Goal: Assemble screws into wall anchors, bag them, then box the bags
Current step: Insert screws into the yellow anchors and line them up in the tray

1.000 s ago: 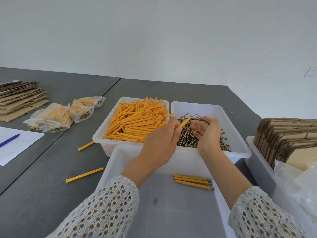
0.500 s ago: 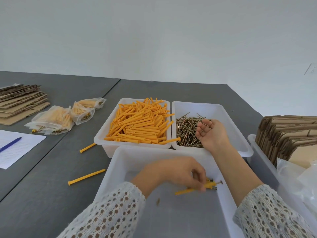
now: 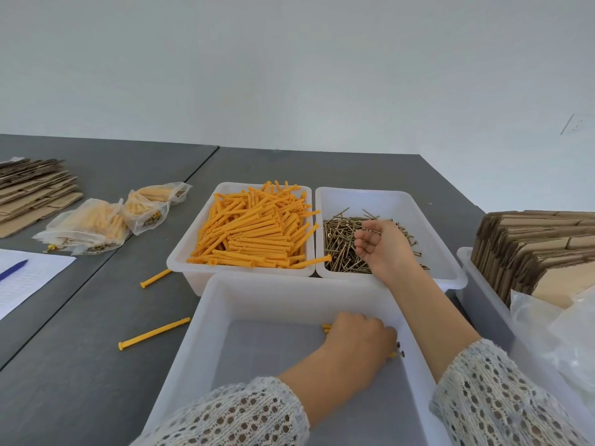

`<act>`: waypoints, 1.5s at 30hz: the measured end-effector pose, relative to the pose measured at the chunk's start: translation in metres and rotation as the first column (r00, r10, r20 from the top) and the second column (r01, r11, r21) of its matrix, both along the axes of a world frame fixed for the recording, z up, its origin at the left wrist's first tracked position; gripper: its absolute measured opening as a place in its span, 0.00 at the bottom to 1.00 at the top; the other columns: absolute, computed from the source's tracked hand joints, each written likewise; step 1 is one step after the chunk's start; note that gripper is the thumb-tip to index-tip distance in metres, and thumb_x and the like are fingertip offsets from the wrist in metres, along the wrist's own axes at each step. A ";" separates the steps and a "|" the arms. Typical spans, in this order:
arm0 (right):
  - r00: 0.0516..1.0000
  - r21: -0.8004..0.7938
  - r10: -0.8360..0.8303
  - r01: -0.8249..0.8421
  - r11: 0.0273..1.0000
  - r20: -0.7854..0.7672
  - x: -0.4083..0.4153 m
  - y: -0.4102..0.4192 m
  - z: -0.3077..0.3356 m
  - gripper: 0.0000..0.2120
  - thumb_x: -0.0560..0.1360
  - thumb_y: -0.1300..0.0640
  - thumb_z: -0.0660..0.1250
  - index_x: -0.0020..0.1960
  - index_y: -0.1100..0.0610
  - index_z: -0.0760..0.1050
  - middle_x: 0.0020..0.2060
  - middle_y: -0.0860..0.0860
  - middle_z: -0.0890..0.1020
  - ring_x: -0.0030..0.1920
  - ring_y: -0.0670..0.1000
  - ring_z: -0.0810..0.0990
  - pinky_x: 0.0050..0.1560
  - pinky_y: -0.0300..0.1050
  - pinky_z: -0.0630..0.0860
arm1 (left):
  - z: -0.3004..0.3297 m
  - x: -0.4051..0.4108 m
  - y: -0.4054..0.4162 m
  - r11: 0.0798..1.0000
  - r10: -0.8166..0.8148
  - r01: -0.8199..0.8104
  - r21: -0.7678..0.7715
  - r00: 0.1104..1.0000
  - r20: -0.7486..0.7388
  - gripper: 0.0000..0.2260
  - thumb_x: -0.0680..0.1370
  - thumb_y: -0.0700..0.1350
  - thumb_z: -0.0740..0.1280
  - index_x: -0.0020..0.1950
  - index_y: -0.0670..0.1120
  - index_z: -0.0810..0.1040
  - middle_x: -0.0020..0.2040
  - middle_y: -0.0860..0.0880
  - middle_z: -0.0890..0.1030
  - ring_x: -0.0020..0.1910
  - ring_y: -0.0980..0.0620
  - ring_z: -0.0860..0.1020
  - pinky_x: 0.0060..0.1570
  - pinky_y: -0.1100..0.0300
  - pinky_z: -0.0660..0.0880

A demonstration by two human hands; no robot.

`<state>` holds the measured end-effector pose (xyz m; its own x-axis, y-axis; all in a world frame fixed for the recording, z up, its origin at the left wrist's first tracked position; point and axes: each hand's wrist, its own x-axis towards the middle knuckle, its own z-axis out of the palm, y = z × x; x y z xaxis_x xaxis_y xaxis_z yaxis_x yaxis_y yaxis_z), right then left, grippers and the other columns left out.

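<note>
Both hands lower: left hand [image 3: 357,336] covering assembled anchors [image 3: 327,328], grip unclear; right hand [image 3: 381,244] half-curled over screws [image 3: 338,243].

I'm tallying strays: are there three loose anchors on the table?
No, only two loose anchors lie on the table.

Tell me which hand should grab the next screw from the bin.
Right. The right hand hangs open just above the screws in the back right bin. The left hand is down in the near tray, resting on the finished anchors, farther from the screws.
</note>
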<state>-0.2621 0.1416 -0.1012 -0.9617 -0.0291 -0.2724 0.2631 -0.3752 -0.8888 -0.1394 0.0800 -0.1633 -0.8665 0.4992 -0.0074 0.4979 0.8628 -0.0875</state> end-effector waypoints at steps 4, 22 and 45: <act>1.000 0.100 0.015 -0.014 0.995 -0.009 0.000 -0.002 0.001 0.09 0.80 0.63 0.57 0.47 0.59 0.75 0.30 0.54 0.79 0.29 0.50 0.75 0.33 0.41 0.74 | -0.003 -0.002 0.000 0.998 0.017 -0.015 0.057 0.999 -0.032 0.10 0.80 0.45 0.66 0.59 0.44 0.72 0.51 0.46 0.76 0.46 0.43 0.78 0.27 0.57 0.51; 0.899 0.979 0.409 -0.083 -0.187 0.154 0.000 0.002 -0.014 0.18 0.80 0.48 0.56 0.67 0.54 0.68 0.70 0.57 0.63 0.70 0.62 0.61 0.64 0.62 0.67 | 0.070 -0.022 -0.065 0.867 0.390 -0.182 0.465 0.827 -0.404 0.06 0.79 0.46 0.57 0.46 0.50 0.73 0.43 0.53 0.76 0.44 0.50 0.74 0.40 0.56 0.68; 0.895 0.968 0.371 0.240 0.065 -0.247 0.009 0.000 -0.018 0.09 0.76 0.63 0.57 0.41 0.60 0.74 0.33 0.53 0.77 0.32 0.53 0.71 0.30 0.42 0.67 | 0.051 -0.042 -0.113 0.692 0.698 -0.648 0.319 0.713 -0.066 0.15 0.82 0.48 0.57 0.68 0.54 0.71 0.65 0.50 0.73 0.64 0.43 0.69 0.60 0.47 0.67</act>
